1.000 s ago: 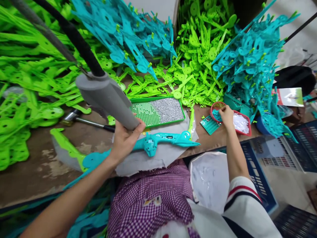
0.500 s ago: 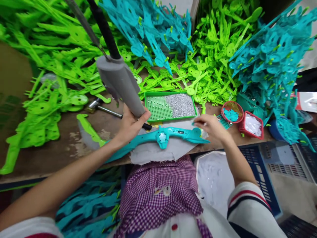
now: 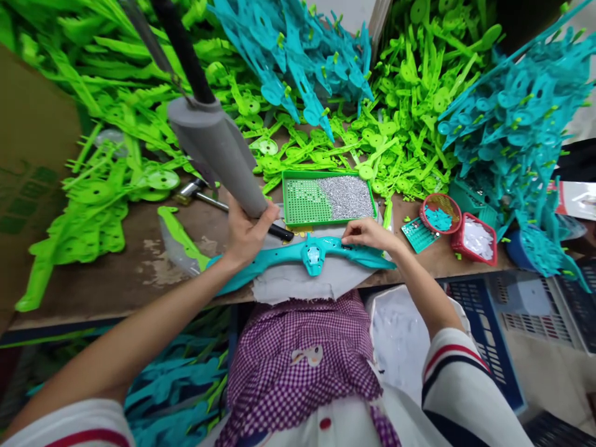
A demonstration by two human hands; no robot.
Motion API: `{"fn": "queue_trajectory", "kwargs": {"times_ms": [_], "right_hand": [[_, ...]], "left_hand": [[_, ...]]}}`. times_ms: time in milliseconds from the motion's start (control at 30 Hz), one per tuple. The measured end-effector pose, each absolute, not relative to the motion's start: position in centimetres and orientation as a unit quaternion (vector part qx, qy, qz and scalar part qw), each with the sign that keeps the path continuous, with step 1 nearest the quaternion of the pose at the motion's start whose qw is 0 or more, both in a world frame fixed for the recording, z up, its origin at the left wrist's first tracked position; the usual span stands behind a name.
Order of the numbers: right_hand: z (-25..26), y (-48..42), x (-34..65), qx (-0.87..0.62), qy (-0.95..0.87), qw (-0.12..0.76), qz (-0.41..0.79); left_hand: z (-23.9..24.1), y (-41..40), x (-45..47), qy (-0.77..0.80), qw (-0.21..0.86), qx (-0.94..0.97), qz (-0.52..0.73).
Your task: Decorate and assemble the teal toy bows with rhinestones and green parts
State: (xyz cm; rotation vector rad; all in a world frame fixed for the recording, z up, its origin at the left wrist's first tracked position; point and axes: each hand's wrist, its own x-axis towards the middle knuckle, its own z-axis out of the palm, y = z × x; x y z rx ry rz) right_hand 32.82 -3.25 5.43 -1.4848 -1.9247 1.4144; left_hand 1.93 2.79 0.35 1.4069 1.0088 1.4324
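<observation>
My left hand (image 3: 251, 230) is wrapped round the lower end of a grey electric screwdriver (image 3: 214, 149), which hangs tilted from above on a black cord. Below it, a long teal bow-shaped plastic part (image 3: 265, 262) lies on a grey cloth (image 3: 288, 290). My right hand (image 3: 372, 234) has its fingertips pinched together at the right half of this part; whatever they hold is hidden. Just behind the part stands a green perforated tray (image 3: 302, 202) with a heap of small silver screws (image 3: 349, 194). A hammer (image 3: 210, 202) lies beneath my left hand.
Heaps of lime-green parts (image 3: 130, 99) and teal parts (image 3: 503, 105) crowd the table's back. At right are a small teal tray (image 3: 419, 237), a red basket (image 3: 460, 214) of teal pieces, another red basket (image 3: 491, 257) of white pieces, and a blue bowl (image 3: 514, 251).
My right hand has moved left from beyond the right end of the teal part onto its right half. My left hand still holds the screwdriver. The whole view has shifted slightly.
</observation>
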Motion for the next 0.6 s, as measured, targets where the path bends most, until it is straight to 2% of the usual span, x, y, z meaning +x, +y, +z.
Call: {"fn": "queue_trajectory", "kwargs": {"times_ms": [600], "right_hand": [[5.9, -3.1, 31.2, -0.519, -0.648, 0.135, 0.541]], "left_hand": [[-0.8, 3.3, 1.9, 0.426, 0.383, 0.581, 0.578]]}}
